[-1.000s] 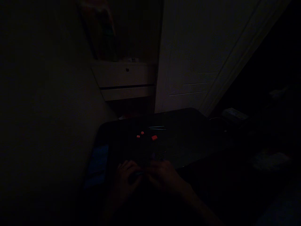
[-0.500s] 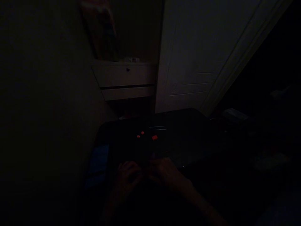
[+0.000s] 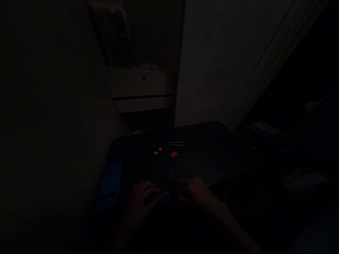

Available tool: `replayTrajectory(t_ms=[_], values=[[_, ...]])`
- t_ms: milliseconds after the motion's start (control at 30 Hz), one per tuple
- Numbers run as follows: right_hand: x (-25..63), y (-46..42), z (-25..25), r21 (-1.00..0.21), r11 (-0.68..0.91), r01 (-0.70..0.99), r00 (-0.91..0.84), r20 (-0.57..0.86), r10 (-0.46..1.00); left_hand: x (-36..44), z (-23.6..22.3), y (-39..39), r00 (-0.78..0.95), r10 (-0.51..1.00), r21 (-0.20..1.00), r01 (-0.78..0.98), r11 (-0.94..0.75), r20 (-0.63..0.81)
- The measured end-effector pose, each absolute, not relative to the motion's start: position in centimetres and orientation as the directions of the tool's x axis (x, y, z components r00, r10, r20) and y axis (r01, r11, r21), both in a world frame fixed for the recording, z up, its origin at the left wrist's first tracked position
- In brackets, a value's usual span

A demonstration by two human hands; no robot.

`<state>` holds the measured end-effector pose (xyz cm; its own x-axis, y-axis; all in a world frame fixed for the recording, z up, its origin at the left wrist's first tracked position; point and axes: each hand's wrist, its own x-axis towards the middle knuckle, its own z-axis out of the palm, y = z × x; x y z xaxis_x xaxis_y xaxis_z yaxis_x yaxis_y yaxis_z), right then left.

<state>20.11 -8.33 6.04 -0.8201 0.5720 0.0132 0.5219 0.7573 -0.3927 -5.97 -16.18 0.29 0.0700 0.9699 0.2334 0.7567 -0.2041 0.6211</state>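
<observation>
The view is very dark. My left hand [image 3: 145, 195] is low over the dark table, thumb and fingertips brought together. A small pale sliver [image 3: 166, 193] shows at those fingertips; its kind is too dim to name. To the right, my right hand [image 3: 191, 188] has its fingers curled in toward the left hand, and what lies in them is hidden. Beyond the hands lie a red block [image 3: 173, 154] and two smaller red pieces, one nearer [image 3: 155, 153] and one farther [image 3: 160, 149]. Behind the block are two thin metal prongs [image 3: 177, 143], resembling tweezers.
A flat, bluish, screen-like rectangle [image 3: 109, 185] lies at the left of the dark table [image 3: 212, 141]. Past the table's far edge stand a drawer unit [image 3: 143, 86] and a pale door panel [image 3: 209, 70]. A box-like object [image 3: 265, 128] is at the right.
My right hand has shifted a little to the right, away from the left hand, and the pale sliver now shows between them. My left hand is almost still.
</observation>
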Motion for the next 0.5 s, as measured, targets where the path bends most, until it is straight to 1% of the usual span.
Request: replayTrajectory(t_ms=[200, 500], values=[[20.0, -9.2, 5.6, -0.41, 0.753, 0.514, -0.808, 0.064, 0.586, -5.9, 0.1, -16.1, 0.071, 0.964, 0.614, 0.758, -0.22, 0.258], [19.3, -9.2, 4.9, -0.407, 0.752, 0.518, -0.813, 0.04, 0.581, -5.1, 0.8, -16.4, 0.052, 0.959, 0.576, 0.79, -0.21, 0.279]])
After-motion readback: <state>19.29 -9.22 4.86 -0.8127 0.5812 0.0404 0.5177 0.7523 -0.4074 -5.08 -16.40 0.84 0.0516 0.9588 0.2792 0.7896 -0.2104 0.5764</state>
